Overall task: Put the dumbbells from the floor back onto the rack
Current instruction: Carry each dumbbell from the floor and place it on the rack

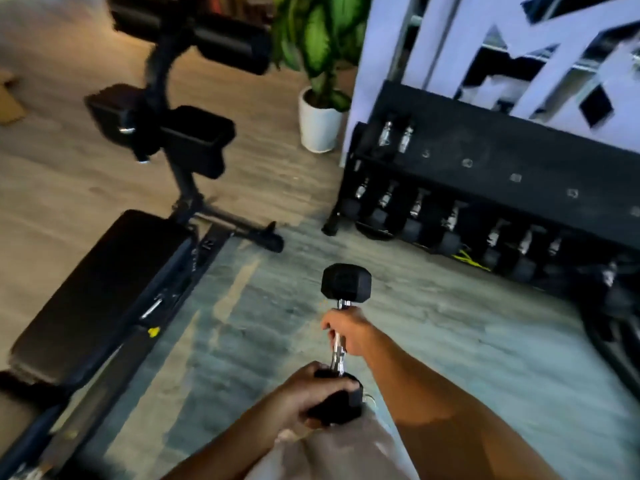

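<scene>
A black hex dumbbell [345, 281] with a chrome handle is held off the floor, low in the middle of the head view, one end pointing away from me. My right hand [349, 329] is wrapped around the chrome handle. My left hand [304, 393] cups the near black head from the left. The black dumbbell rack [485, 168] stands to the right against a white lattice panel. Its lower shelf holds several dumbbells in a row, and two chrome handles show at the left end of the upper shelf. The frame is motion-blurred.
A black weight bench [97, 292] runs along the left, with its padded uprights [194, 140] behind it. A potted plant in a white pot [318, 123] stands left of the rack. Wood-look floor [433, 334] lies between me and the rack.
</scene>
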Demonstrator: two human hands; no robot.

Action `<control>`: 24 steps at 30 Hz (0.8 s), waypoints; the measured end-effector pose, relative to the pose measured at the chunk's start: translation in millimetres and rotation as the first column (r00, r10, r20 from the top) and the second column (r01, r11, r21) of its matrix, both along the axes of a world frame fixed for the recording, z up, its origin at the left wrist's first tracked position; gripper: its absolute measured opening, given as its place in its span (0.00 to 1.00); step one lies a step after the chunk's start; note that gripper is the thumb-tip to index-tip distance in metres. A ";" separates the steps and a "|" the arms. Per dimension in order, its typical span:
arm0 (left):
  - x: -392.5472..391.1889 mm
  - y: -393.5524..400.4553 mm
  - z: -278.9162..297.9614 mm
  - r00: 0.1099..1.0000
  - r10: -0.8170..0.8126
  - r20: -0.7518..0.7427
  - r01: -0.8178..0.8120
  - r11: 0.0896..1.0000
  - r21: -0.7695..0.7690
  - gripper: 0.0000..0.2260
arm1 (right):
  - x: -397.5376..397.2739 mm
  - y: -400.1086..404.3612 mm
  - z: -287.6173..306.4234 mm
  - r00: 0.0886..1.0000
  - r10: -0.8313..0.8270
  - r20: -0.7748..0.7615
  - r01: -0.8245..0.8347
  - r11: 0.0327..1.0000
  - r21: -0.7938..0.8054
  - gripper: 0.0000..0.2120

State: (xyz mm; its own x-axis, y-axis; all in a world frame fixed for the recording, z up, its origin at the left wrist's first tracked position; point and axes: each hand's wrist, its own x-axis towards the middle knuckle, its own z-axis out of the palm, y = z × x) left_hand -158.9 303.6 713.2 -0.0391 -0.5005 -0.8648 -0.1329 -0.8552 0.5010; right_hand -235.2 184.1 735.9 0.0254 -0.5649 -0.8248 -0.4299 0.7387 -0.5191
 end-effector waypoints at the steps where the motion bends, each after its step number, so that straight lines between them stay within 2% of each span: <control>1: -19.5 -20.0 2.8 0.999 -0.041 0.003 0.041 0.999 0.009 0.29 | -25.8 -15.8 -3.0 0.999 -0.043 -0.001 0.043 0.999 -0.001 0.10; 5: -93.5 -91.3 8.4 0.992 -0.119 -0.035 0.121 0.991 0.065 0.29 | -113.4 -76.7 -10.8 0.988 -0.157 0.001 0.157 0.988 0.003 0.07; 11: -184.3 -187.6 25.2 0.978 -0.193 -0.084 0.198 0.978 0.060 0.26 | -214.8 -168.5 -5.8 0.970 -0.244 0.021 0.244 0.970 -0.002 0.10; 17: -235.5 -292.8 26.7 0.953 -0.298 -0.051 0.300 0.952 0.053 0.26 | -277.7 -260.3 -5.0 0.951 -0.304 0.064 0.305 0.953 0.001 0.08; 24: -286.2 -455.2 9.4 0.905 -0.421 -0.063 0.423 0.906 0.024 0.26 | -333.4 -408.9 -11.3 0.874 -0.486 0.018 0.486 0.874 0.006 0.11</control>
